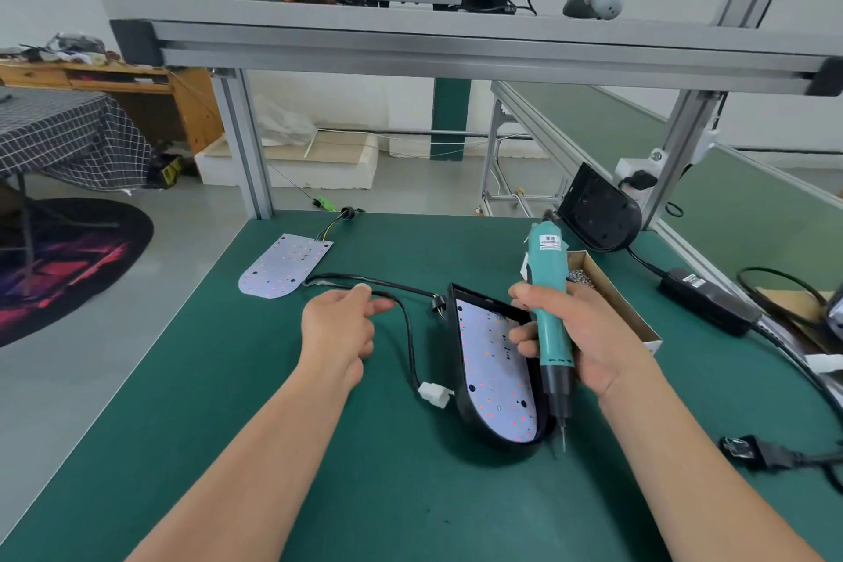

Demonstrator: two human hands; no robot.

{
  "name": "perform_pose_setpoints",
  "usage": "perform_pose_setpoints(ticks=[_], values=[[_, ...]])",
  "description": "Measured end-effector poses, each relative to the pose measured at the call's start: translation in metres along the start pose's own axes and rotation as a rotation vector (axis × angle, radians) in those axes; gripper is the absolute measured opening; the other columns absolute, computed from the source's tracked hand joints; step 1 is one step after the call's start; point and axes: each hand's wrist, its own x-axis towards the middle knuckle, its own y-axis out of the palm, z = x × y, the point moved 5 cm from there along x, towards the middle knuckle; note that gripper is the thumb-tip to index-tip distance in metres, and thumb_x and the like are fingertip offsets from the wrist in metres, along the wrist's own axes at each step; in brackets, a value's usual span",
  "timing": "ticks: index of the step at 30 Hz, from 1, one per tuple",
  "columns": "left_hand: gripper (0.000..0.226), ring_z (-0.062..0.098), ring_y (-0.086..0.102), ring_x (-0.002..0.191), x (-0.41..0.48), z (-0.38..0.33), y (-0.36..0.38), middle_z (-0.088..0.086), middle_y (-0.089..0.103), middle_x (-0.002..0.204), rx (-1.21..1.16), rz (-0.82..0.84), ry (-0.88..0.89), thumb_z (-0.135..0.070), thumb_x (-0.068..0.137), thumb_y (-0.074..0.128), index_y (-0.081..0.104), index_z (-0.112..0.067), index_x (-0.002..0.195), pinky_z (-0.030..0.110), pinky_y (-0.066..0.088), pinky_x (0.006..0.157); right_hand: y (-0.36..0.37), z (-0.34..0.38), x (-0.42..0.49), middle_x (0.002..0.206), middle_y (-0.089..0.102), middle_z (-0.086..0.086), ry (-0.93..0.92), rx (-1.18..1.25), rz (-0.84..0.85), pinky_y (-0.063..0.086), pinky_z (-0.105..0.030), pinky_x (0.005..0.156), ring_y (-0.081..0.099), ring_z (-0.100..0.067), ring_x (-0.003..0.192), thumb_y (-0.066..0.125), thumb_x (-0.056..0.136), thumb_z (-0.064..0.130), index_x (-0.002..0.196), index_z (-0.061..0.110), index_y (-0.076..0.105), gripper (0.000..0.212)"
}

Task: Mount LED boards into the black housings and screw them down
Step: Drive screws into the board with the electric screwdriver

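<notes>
On the green mat [410, 493], the right hand [588, 333] grips a teal screwdriver [549, 287] (bit down) beside the black housing [474, 424] holding an LED board [497, 370]; the left hand [337, 329] hovers slack-fingered by the cable [408, 333].

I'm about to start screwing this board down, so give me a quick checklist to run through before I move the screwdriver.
1. Seating: LED board lies inside the black housing: ok.
2. Grip: right hand holds the electric screwdriver, bit pointing down: ok.
3. Screw on the bit: cannot tell.
4. Aim: not ok, the bit hangs beside the housing's right rim, not over the board.
5. Support: not ok, left hand is open near the cable, off the housing.
</notes>
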Motion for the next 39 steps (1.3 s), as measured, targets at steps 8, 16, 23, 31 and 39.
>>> perform_pose_setpoints(ticks=[8,16,23,31,39], values=[[0.036,0.008,0.036,0.037,-0.003,-0.011,0.000,-0.011,0.078,0.072,0.633,0.142,0.269,-0.049,0.099,0.064,0.063,-0.016,0.086,0.026,0.036,0.050,0.003,0.000,-0.001,0.080,0.072,-0.004,-0.005,-0.055,0.071,0.064,-0.038,0.059,0.075,-0.033,0.074,0.086,0.074,0.026,0.110,0.005,0.068,0.045],[0.034,0.010,0.041,0.047,-0.030,-0.026,0.002,-0.008,0.063,0.056,0.893,0.410,0.330,-0.043,0.099,0.065,0.068,-0.013,0.082,0.026,0.034,0.052,0.003,0.003,-0.002,0.088,0.072,-0.007,-0.037,-0.025,0.055,0.062,-0.037,0.058,0.072,-0.028,0.067,0.085,0.085,0.015,0.108,0.004,0.068,0.031],[0.042,0.009,0.038,0.051,-0.076,-0.018,0.030,-0.015,0.051,0.058,0.766,0.638,0.248,-0.060,0.094,0.069,0.059,-0.022,0.080,0.023,0.032,0.051,0.004,0.006,-0.005,0.077,0.068,-0.004,-0.058,-0.092,0.094,0.058,-0.036,0.055,0.069,-0.027,0.063,0.085,0.074,0.026,0.098,0.009,0.071,0.033],[0.049,0.017,0.033,0.052,-0.083,-0.015,0.023,-0.007,0.048,0.055,1.007,0.788,0.138,-0.061,0.092,0.066,0.043,-0.020,0.077,0.027,0.026,0.050,0.002,0.007,-0.006,0.119,0.066,-0.037,-0.053,-0.145,0.089,0.058,-0.036,0.055,0.069,-0.029,0.062,0.089,0.065,0.034,0.111,-0.003,0.064,0.064],[0.026,0.020,0.060,0.078,-0.062,-0.028,0.024,0.016,0.061,0.100,-0.568,0.468,-0.364,0.009,0.104,0.041,0.058,0.011,0.123,0.024,0.056,0.058,0.002,0.024,-0.011,0.118,0.074,-0.028,-0.145,0.219,0.063,0.052,-0.027,0.047,0.059,-0.016,0.051,0.072,0.084,0.021,0.107,0.005,0.054,0.033]])
